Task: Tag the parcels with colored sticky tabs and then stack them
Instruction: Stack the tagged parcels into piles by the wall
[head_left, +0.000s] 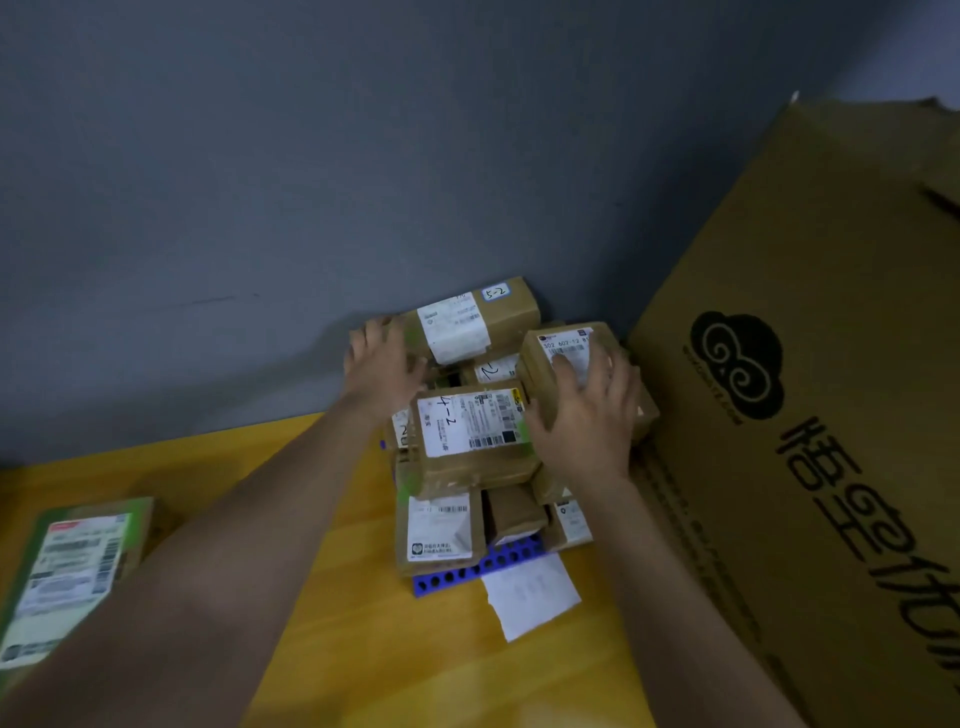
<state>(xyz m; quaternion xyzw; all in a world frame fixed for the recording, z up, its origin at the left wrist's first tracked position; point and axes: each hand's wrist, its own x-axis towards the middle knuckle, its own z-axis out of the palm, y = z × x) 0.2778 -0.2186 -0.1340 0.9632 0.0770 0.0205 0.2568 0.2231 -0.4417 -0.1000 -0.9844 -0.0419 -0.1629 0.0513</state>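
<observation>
Head view: right grip (584, 410) curls round small taped parcel (566, 358), setting it atop parcel stack (467, 441) on yellow counter (389, 649). Left grip (384, 364), fingers spread flat, braces rear parcel (467, 322).

Risk: uneven, slick-taped kraft boxes tilt; top parcel could slide toward big carton (805, 389) right of grip. Green tabs (522, 431) visible.

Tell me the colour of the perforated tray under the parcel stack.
Blue tray, seen in the head view.
</observation>
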